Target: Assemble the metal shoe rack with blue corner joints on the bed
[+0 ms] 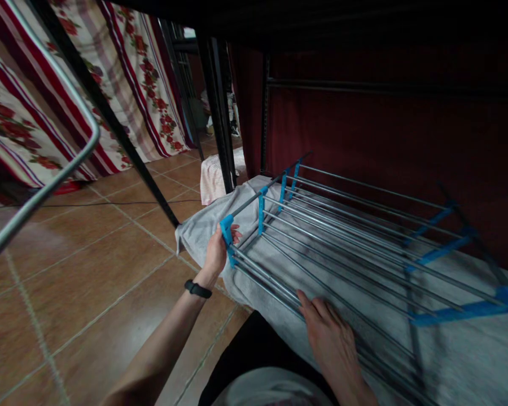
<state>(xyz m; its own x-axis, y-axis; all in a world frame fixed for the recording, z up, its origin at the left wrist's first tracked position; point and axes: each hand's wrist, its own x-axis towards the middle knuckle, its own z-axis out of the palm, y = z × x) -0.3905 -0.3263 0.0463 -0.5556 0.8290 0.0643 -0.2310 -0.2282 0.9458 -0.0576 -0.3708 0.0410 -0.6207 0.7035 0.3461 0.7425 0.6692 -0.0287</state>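
Steel-railed rack [342, 237] with blue connectors [227, 230].

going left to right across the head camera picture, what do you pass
Floral striped curtain → tiled floor → black wristband → left hand on the rack's blue corner clip → right hand on the metal rods → blue brace.
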